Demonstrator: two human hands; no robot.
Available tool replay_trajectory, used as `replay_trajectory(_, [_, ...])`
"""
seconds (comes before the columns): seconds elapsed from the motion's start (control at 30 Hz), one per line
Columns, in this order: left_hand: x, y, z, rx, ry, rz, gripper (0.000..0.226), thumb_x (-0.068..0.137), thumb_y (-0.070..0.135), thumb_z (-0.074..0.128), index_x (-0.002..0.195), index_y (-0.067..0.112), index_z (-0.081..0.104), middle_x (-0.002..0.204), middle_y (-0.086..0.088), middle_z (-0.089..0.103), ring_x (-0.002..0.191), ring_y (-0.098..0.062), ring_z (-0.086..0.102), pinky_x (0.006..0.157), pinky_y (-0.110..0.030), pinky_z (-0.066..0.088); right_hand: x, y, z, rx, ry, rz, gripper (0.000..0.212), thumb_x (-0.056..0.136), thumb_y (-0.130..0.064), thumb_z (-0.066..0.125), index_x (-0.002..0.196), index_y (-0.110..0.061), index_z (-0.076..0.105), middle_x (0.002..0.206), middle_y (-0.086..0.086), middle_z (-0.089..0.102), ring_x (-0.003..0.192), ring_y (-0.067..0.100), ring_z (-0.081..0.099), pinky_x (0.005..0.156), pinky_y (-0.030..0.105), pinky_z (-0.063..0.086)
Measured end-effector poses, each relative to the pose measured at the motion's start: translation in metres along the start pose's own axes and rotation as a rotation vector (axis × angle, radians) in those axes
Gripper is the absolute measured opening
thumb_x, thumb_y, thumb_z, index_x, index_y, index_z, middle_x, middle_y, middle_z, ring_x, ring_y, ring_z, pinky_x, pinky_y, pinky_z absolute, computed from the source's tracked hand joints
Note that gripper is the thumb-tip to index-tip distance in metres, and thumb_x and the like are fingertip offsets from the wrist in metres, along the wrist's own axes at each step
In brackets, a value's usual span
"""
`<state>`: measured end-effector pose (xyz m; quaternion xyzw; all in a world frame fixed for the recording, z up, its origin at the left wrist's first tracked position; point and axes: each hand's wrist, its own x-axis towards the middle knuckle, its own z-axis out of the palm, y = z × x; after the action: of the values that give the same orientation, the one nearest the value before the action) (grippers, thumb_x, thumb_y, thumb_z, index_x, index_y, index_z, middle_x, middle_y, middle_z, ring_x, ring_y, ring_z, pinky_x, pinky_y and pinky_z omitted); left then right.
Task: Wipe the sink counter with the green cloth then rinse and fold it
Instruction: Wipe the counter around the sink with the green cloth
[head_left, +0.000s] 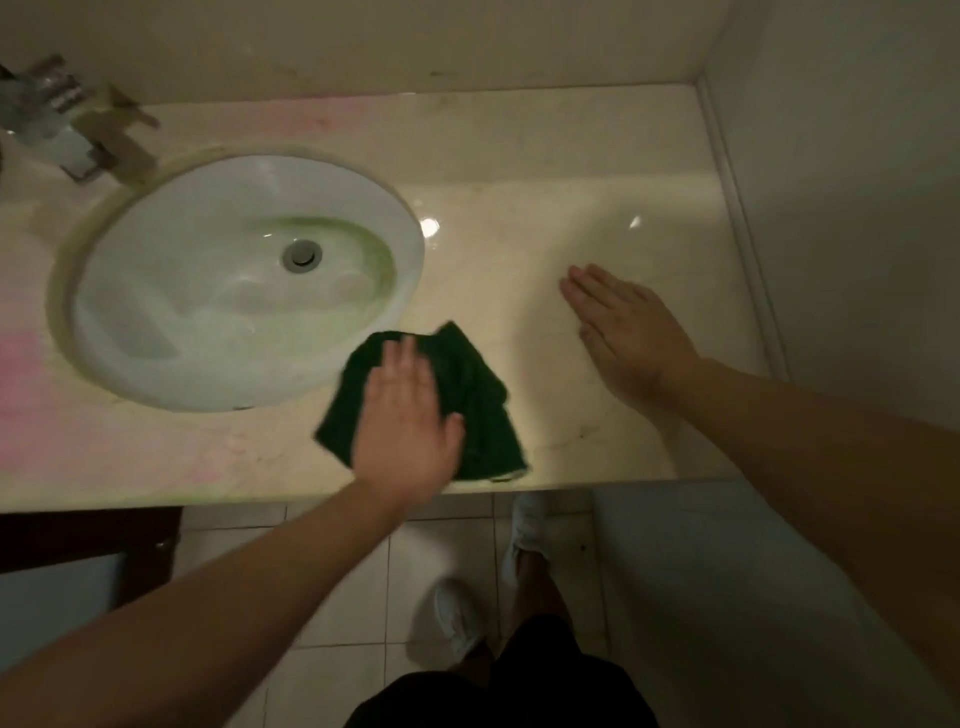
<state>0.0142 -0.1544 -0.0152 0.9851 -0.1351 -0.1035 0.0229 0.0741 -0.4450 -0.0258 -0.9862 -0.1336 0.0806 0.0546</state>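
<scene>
The green cloth (470, 410) is spread, rumpled, on the marble worktop (519, 156) close to its front edge, just right of the white oval sink basin (171, 270). It is pressed flat under the left hand (402, 415), whose fingers are extended and held together, palm down, not clenched around the fabric. The right hand (623, 332) is laid open and flat on the bare worktop toward the right edge, well apart from the cloth, gripping nothing. A chrome tap (67, 130) is seen at the back left corner, blurred. Below the front edge, white shoes (457, 618) are seen on the tiled floor (343, 582).
</scene>
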Motion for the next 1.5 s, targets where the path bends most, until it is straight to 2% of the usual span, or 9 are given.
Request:
replay_trajectory(0.2, [0.028,0.154,0.013,-0.074,-0.083,0.443,0.081,0.094,0.05,0.035,0.153,0.0,0.011,0.162,-0.02,0.004,0.15,-0.033,-0.002,0.119,-0.042,-0.004,0.036,0.036,-0.008,0.023,-0.013,0.12,0.065,0.095,-0.035,0.021,0.154,-0.008,0.019,0.162,0.01,0.018,0.149,0.026,0.015,0.12,0.042,0.012])
replay_trajectory(0.33, [0.043,0.157,0.011,-0.079,-0.102,0.56,0.081,0.093,0.051,0.038,0.154,0.005,0.012,0.163,-0.015,0.008,0.151,-0.029,0.001,0.12,-0.043,-0.001,0.041,0.037,-0.008,0.037,-0.046,0.085,0.066,0.094,-0.037,0.018,0.154,-0.008,0.019,0.162,0.01,0.017,0.149,0.027,0.016,0.12,0.042,0.013])
replay_trajectory(0.43, [0.081,0.091,0.005,-0.153,0.032,0.348,0.083,0.085,0.049,0.045,0.152,0.005,0.023,0.16,-0.016,0.021,0.149,-0.032,0.016,0.12,-0.048,0.017,0.039,0.04,-0.009,0.06,-0.016,0.088,0.063,0.096,-0.035,0.022,0.154,-0.009,0.021,0.161,0.009,0.019,0.149,0.026,0.016,0.12,0.042,0.014])
replay_trajectory(0.6, [0.131,0.009,-0.012,-0.071,0.052,-0.097,0.078,0.094,0.048,0.026,0.152,-0.002,0.014,0.16,-0.022,0.012,0.147,-0.038,0.014,0.118,-0.05,0.021,0.032,0.032,-0.011,0.065,0.022,0.119,0.056,0.103,-0.029,0.025,0.155,-0.011,0.014,0.163,0.004,0.013,0.15,0.02,0.009,0.122,0.033,0.003])
replay_trajectory(0.87, [0.079,0.128,0.005,-0.163,-0.072,0.284,0.082,0.092,0.05,0.034,0.154,0.002,0.007,0.161,-0.015,-0.004,0.15,-0.03,-0.001,0.12,-0.044,0.014,0.036,0.041,-0.01,0.077,-0.021,0.088,0.062,0.097,-0.033,0.017,0.153,-0.008,0.024,0.16,0.009,0.023,0.149,0.025,0.018,0.119,0.036,0.008])
replay_trajectory(1.1, [0.141,0.074,-0.017,-0.127,0.009,0.15,0.075,0.096,0.048,0.019,0.154,0.004,0.005,0.163,-0.015,-0.002,0.15,-0.029,-0.006,0.122,-0.045,0.004,0.062,0.0,-0.025,0.344,0.13,0.269,0.053,0.103,-0.027,0.026,0.153,-0.012,0.022,0.161,0.0,0.019,0.149,0.014,0.01,0.118,0.026,0.006])
replay_trajectory(1.27, [0.204,0.022,-0.036,-0.214,0.079,0.019,0.067,0.099,0.036,0.032,0.154,0.004,0.012,0.163,-0.013,0.006,0.151,-0.028,0.001,0.121,-0.039,0.001,0.132,-0.037,-0.032,0.393,0.127,0.275,0.056,0.103,-0.022,0.034,0.155,-0.009,0.017,0.163,0.005,0.014,0.15,0.016,0.007,0.12,0.03,0.009])
replay_trajectory(1.4, [0.234,-0.021,-0.066,-0.591,0.033,-0.12,0.052,0.098,0.013,0.043,0.148,0.012,0.033,0.152,-0.01,0.038,0.141,-0.026,0.034,0.117,-0.033,0.023,0.189,-0.07,-0.041,0.422,0.149,0.293,0.056,0.103,-0.02,0.033,0.154,-0.007,0.014,0.163,0.008,0.014,0.15,0.019,0.006,0.119,0.031,0.009])
replay_trajectory(1.5, [0.24,-0.077,-0.097,-0.954,0.3,-0.483,0.028,0.101,0.015,0.039,0.123,0.016,0.057,0.106,-0.003,0.066,0.097,-0.02,0.063,0.084,-0.027,0.046,0.235,-0.102,-0.053,0.396,0.179,0.261,0.058,0.101,-0.023,0.037,0.153,-0.005,0.018,0.161,0.009,0.019,0.15,0.024,0.01,0.118,0.035,0.014])
